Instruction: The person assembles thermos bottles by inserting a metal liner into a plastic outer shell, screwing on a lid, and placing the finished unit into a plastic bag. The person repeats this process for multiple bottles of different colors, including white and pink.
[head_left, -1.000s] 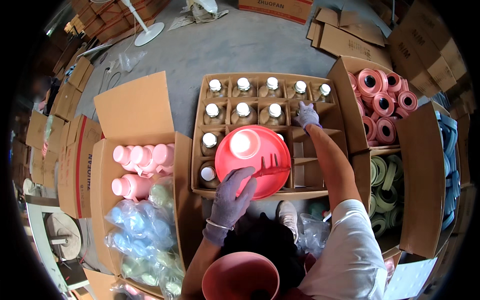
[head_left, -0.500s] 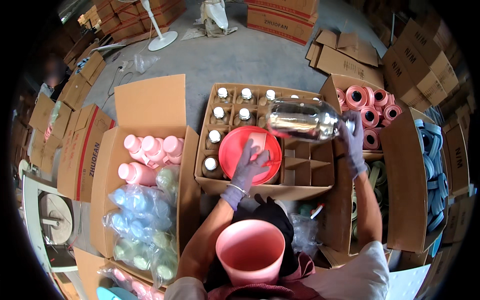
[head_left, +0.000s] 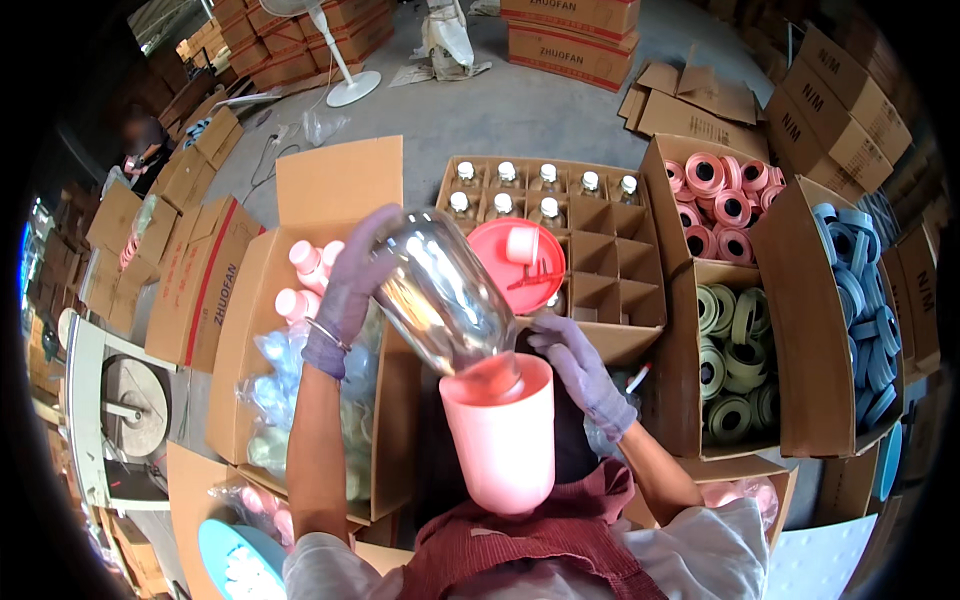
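Note:
My gloved left hand (head_left: 355, 270) grips the upper end of a silvery glass flask liner (head_left: 440, 285). The liner leans down to the right, its lower end inside the mouth of a pink plastic flask shell (head_left: 500, 450). That shell stands in my lap against the dark red apron (head_left: 450, 550). My gloved right hand (head_left: 585, 370) is beside the shell's rim, fingers apart and holding nothing; whether its fingertips touch the liner is unclear. Beyond, a red round tray (head_left: 490, 245) with a small pink cup (head_left: 522, 245) sits on the divided carton (head_left: 625, 335).
White-capped liners (head_left: 501, 206) stand in the divided carton. To the left, an open carton (head_left: 240, 375) holds pink bottles and bagged blue and green ones. On the right, cartons hold pink rings (head_left: 705, 172), green rings (head_left: 745, 358) and blue rings (head_left: 860, 290). A person (head_left: 148, 150) is at far left.
The liner has passed from my right hand to my left and come down into the shell. My left hand has left the tray's pink cup; my right hand has moved in beside the rim.

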